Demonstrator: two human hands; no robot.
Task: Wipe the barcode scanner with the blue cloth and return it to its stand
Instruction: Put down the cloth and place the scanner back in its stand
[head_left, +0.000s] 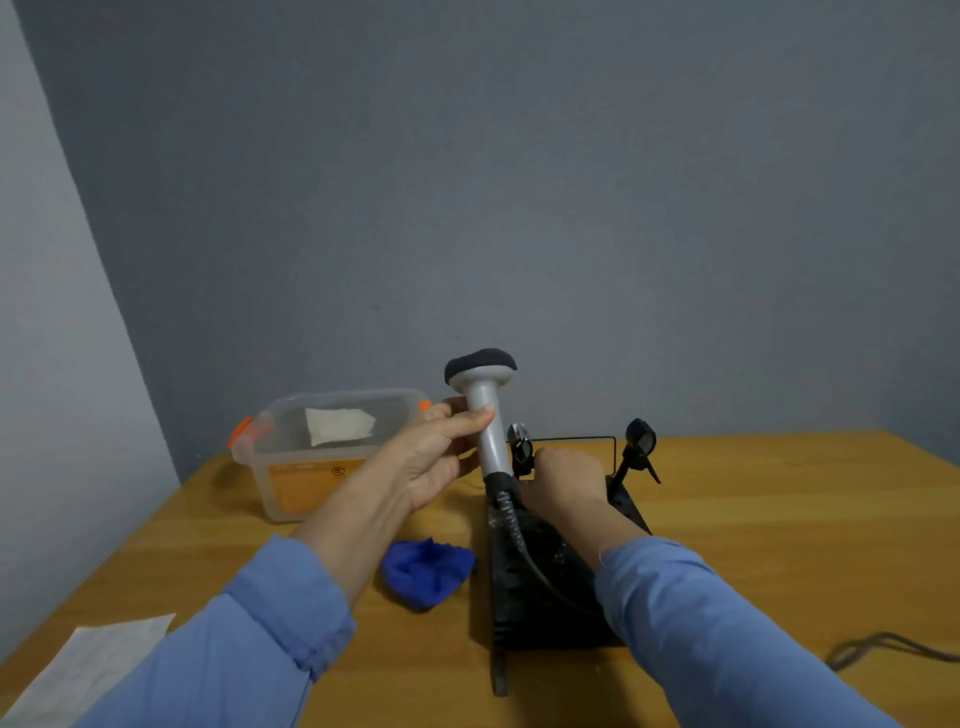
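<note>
The barcode scanner (487, 415) is grey with a black head and stands upright above the table. My left hand (436, 452) grips its handle just under the head. Its coiled black cable (511, 519) runs down over the black stand (545, 587). My right hand (563, 483) rests curled over the far part of the stand, next to the scanner's base; what it holds is hidden. The crumpled blue cloth (428, 571) lies on the table left of the stand, apart from both hands.
A clear plastic box with orange latches (322, 452) stands at the back left, a white sheet inside. A black clip arm (639, 452) rises behind the stand. White paper (88, 670) lies at the near left. A dark cable (883, 649) trails at the right.
</note>
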